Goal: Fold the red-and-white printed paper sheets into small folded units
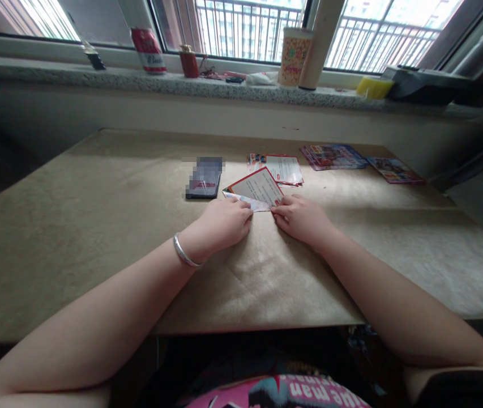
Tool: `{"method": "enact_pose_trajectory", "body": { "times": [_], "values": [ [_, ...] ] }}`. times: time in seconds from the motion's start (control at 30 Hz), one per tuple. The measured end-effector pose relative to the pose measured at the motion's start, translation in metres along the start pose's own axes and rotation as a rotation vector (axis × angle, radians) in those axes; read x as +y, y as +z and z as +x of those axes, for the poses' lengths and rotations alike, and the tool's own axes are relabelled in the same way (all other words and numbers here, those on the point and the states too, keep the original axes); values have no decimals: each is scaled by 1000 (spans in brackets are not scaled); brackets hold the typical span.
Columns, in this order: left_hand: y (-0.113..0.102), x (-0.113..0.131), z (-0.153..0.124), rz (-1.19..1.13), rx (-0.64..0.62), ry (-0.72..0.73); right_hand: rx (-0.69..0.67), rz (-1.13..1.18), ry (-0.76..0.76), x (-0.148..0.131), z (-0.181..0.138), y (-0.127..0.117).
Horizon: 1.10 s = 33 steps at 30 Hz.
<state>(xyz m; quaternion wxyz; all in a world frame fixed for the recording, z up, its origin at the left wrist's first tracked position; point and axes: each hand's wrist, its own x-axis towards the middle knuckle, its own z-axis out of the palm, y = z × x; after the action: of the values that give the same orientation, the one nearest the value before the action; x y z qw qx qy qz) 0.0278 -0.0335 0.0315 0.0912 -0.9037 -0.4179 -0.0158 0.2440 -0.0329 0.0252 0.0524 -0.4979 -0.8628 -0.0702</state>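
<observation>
A rounded, silver-coloured metal bangle (184, 253) circles the left wrist (190, 243). The short black fabric sleeve (466, 390) shows on the right upper arm, and a bright pink shirt-front print (236, 398) carries white lettering, including "man", beside dark grey-blue shapes.

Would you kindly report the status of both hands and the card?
Left hand, right hand: both touching card. Card partly folded. Phone just left, not covering it.
</observation>
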Motion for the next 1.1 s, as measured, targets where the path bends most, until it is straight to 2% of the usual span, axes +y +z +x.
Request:
{"method": "enact_pose_trajectory", "body": {
  "times": [0.27,0.57,0.7,0.87,1.0,1.1],
  "values": [
    [-10,-3,-3,31,-82,-89,15,5,5,1,0,3],
    [-13,-14,-6,51,-102,-135,21,33,-5,6,-2,5],
    [-9,-12,-7,66,-39,-139,43,44,-22,7,-2,7],
    [5,-7,-3,55,128,-145,89,73,3,8,-1,11],
    [18,-13,7,-36,188,4,98,81,28,8,-1,10],
    [21,-19,13,-63,173,28,89,70,59,5,-2,8]
  ]
}}
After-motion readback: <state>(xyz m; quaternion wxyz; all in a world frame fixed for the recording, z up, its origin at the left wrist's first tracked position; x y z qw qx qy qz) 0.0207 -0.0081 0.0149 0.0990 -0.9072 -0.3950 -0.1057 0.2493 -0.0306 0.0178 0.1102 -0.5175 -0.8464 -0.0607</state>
